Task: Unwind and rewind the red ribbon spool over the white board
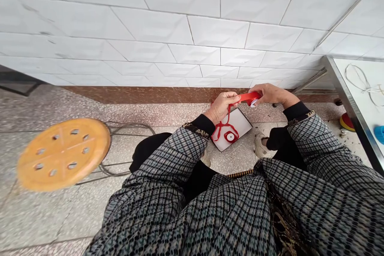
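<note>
Between my hands a short stretch of red ribbon [246, 96] runs taut, unwound from a spool. My left hand [221, 107] pinches the ribbon's end part between thumb and fingers, and a loose red length hangs below it. The ribbon spool [253, 102], with a white core, is gripped in my right hand [269, 93]. Beneath my hands a shallow box with a white inside [239, 125] lies on the floor. In it rest a second red ribbon spool [230, 137] and loops of loose ribbon.
A round orange stool [64, 154] with holes in its seat stands at the left. The white tiled wall [192, 32] rises in front. On the right is a metal-edged table [351, 100] with a thin cable [361, 86] and a blue item [379, 133].
</note>
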A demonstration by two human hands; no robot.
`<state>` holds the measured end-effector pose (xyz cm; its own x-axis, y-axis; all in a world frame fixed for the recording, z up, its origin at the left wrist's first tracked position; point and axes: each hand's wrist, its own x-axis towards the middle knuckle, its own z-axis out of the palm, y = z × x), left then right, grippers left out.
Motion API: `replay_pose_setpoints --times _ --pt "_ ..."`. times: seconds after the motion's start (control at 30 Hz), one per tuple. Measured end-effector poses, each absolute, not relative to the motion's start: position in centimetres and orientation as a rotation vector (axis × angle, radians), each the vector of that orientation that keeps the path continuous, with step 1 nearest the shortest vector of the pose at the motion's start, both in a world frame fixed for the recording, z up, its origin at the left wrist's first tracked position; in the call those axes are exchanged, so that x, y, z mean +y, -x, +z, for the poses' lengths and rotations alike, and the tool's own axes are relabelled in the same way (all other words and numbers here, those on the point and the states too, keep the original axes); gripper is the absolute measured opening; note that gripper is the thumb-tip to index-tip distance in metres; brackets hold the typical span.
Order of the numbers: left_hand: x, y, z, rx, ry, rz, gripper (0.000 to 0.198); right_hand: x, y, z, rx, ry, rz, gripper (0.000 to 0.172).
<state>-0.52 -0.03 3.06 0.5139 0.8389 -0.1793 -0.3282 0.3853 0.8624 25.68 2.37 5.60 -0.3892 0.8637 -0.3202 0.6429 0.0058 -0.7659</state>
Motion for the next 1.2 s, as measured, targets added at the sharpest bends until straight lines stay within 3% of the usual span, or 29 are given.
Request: replay_pose_setpoints --times 0.2,0.8,1.2 --pt "-0.1 0.9 4.1 0.666 -0.96 0.714 0.04 2.4 -24.8 4.4 -2.079 1.477 1.385 0.043" --pt "0.8 1.7 4.3 0.694 -0.768 0.762 0.035 1.4 -25.0 5.5 -1.741 1.498 1.671 0.061" --pt "0.4 2.1 3.9 0.712 -0.791 0.702 0.039 1.4 -24.9 5.6 -1.369 1.347 1.765 0.055"
